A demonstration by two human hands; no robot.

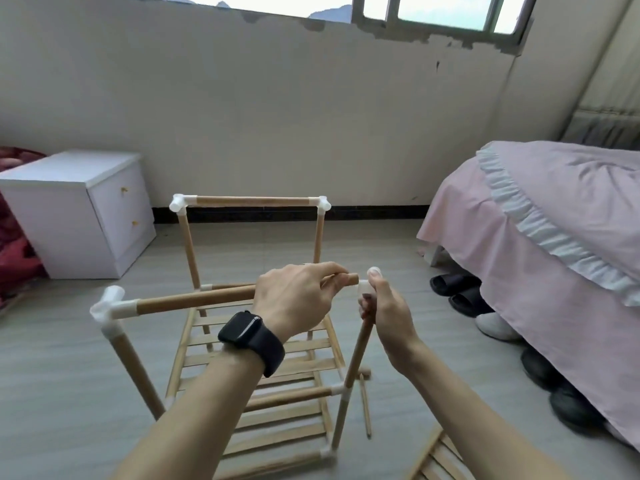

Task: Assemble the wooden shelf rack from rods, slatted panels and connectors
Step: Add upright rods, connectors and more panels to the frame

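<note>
A partly built wooden rack (254,201) stands on the floor, with white connectors at its corners and slatted panels (263,344) low down. My left hand (294,299) grips the right end of the front top rod (194,301), whose left end sits in a white corner connector (109,304). My right hand (384,313) grips a white connector (373,275) on top of the front right upright rod (353,368). The rod's end lies just left of that connector, a small gap apart.
A loose small mallet (365,403) lies on the floor right of the rack. Another slatted panel (440,459) lies at the bottom right. A bed with a pink cover (554,216) and shoes (460,292) are to the right; a white cabinet (79,209) stands left.
</note>
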